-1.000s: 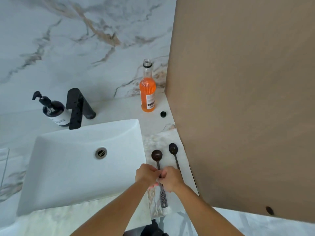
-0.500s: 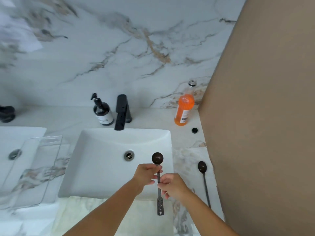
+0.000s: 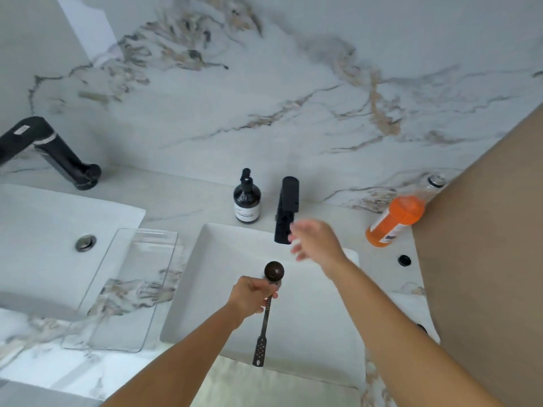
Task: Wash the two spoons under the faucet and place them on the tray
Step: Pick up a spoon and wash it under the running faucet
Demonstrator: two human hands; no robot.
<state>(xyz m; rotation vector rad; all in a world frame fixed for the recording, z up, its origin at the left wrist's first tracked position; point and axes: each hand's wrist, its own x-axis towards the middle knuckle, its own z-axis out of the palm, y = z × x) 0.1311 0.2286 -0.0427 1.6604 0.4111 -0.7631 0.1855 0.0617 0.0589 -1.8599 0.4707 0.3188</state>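
The dark round-bowled spoon (image 3: 273, 271) is held over the white sink basin (image 3: 308, 318), its bowl pointing away toward the black faucet (image 3: 287, 210) and its long perforated handle hanging toward the person. The left hand (image 3: 252, 295) is closed around the upper part of the handle, just under the bowl, so the grip is firm on the spoon. Beyond this grip and a little to its right, the right hand (image 3: 316, 242) is blurred by motion, with its fingers spread apart and holding nothing; it is close beside the faucet spout, and I judge that it reaches to turn on the water. No water is visible at the spout, so the washing seems not yet begun. The second spoon does not show in this view, so I cannot tell where it is. To the left of the grip the clear tray (image 3: 123, 289) lies on the marble counter with no spoon on it. So only the picking up of the first spoon is done; rinsing both spoons and placing both on the tray is left. Farther out stand a dark soap dispenser (image 3: 246, 201) and an orange bottle (image 3: 395, 220).
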